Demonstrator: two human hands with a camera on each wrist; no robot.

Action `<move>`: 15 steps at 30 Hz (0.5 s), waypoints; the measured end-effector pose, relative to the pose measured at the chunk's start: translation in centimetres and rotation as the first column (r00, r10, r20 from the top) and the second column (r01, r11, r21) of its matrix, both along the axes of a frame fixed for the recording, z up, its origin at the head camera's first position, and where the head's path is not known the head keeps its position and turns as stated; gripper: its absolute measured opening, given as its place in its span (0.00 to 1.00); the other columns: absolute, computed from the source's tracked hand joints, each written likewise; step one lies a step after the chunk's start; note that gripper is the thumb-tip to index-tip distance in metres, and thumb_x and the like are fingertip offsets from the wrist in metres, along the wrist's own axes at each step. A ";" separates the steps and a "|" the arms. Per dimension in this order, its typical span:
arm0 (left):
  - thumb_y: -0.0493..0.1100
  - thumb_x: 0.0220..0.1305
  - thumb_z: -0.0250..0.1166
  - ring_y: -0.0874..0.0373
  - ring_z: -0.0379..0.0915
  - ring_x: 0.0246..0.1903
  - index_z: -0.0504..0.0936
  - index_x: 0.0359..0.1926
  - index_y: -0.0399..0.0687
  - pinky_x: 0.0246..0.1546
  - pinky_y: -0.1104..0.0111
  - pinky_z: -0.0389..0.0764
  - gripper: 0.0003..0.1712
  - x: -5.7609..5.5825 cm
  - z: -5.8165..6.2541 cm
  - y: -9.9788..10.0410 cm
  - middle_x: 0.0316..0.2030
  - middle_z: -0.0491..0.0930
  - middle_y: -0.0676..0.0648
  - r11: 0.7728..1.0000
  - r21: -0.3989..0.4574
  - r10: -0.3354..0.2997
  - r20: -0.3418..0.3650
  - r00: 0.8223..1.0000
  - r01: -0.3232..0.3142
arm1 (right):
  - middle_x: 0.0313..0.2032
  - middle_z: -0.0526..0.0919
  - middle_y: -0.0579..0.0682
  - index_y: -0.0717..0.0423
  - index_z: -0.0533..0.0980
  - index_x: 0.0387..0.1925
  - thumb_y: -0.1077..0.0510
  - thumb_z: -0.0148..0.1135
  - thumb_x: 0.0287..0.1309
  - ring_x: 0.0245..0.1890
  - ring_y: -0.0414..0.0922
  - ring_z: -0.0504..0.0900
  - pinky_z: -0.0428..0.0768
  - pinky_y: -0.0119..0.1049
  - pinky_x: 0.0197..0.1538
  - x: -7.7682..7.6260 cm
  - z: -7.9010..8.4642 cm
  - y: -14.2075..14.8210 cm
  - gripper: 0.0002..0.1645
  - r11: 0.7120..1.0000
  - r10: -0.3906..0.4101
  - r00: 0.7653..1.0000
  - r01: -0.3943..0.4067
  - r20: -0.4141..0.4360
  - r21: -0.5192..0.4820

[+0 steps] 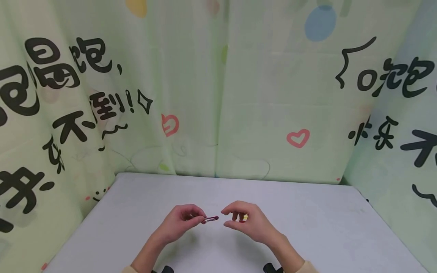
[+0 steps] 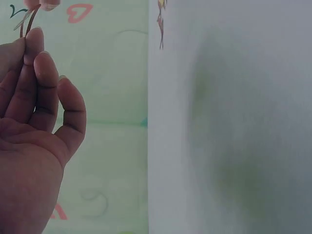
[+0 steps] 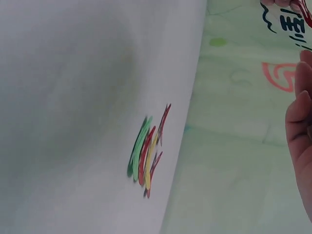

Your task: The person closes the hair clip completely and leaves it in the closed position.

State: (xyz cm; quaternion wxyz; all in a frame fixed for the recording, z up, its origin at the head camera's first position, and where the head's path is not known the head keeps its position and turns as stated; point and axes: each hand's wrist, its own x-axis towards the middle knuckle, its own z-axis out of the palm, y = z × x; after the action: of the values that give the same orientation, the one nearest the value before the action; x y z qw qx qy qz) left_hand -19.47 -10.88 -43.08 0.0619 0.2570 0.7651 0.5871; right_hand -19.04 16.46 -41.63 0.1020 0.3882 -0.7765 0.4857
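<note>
Between thumb and fingertips my left hand (image 1: 184,222) pinches a dark red snap hair clip (image 1: 212,218), whose rounded end points toward the right hand. My right hand (image 1: 252,223) hovers just across from that end, thumb and forefinger spread apart, apparently not touching it. In the left wrist view the held clip (image 2: 30,20) looks sprung into two strips. More snap hair clips lie on the table beyond the right hand: a green clip (image 3: 140,152), a yellow clip (image 3: 150,165) and several red ones (image 3: 145,158). In the head view the right hand's fingers mostly hide them.
Both hands are above a white table (image 1: 143,197). Pale green printed curtains (image 1: 198,113) surround its back and sides. Two black objects (image 1: 167,269) show at the bottom edge by the forearms.
</note>
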 end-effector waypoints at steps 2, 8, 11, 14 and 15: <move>0.38 0.68 0.67 0.41 0.82 0.40 0.85 0.43 0.39 0.41 0.67 0.79 0.07 0.0 0.0 0.2 0.36 0.86 0.45 0.999 0.033 -0.011 0.013 1.000 0.011 | 0.39 0.86 0.44 0.50 0.84 0.44 0.62 0.75 0.56 0.31 0.40 0.80 0.77 0.35 0.31 0.2 -0.4 -0.5 0.14 1.000 -0.004 1.000 0.004 -0.015 -0.028; 0.36 0.68 0.67 0.42 0.83 0.40 0.85 0.44 0.35 0.44 0.67 0.80 0.08 0.2 -0.2 0.8 0.36 0.86 0.42 0.994 0.097 -0.043 0.017 0.999 0.041 | 0.33 0.86 0.47 0.51 0.85 0.38 0.67 0.75 0.54 0.28 0.40 0.78 0.74 0.34 0.28 0.5 -1.3 -1.6 0.11 0.991 -0.023 0.999 0.019 -0.030 -0.130; 0.36 0.68 0.67 0.47 0.83 0.39 0.84 0.43 0.33 0.43 0.67 0.79 0.08 0.3 -0.4 1.1 0.36 0.86 0.44 0.990 0.128 -0.052 0.014 0.999 0.050 | 0.30 0.85 0.45 0.50 0.84 0.34 0.69 0.74 0.53 0.27 0.39 0.77 0.73 0.32 0.28 0.6 -1.4 -1.9 0.12 0.986 -0.040 0.999 0.036 -0.021 -0.160; 0.35 0.68 0.67 0.54 0.83 0.38 0.83 0.44 0.31 0.43 0.68 0.80 0.09 0.5 -0.6 1.4 0.36 0.86 0.46 0.982 0.180 -0.065 0.008 0.998 0.062 | 0.28 0.84 0.44 0.51 0.84 0.32 0.69 0.74 0.53 0.25 0.39 0.74 0.71 0.31 0.26 0.8 -1.4 -2.0 0.11 0.982 -0.071 0.997 0.069 -0.005 -0.174; 0.34 0.67 0.67 0.56 0.82 0.38 0.83 0.44 0.30 0.42 0.68 0.80 0.09 0.6 -0.7 1.5 0.37 0.86 0.46 0.978 0.197 -0.067 0.003 0.998 0.065 | 0.27 0.83 0.43 0.51 0.84 0.31 0.69 0.74 0.53 0.25 0.38 0.74 0.71 0.30 0.26 0.8 -1.4 -2.0 0.10 0.981 -0.086 0.996 0.085 0.005 -0.176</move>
State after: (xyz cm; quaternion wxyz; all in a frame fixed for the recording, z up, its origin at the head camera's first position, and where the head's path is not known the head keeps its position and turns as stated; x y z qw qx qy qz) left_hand -18.86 -9.33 -43.76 0.0593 0.2841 0.6941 0.6588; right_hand -18.22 14.49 -43.00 0.1576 0.3445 -0.7464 0.5472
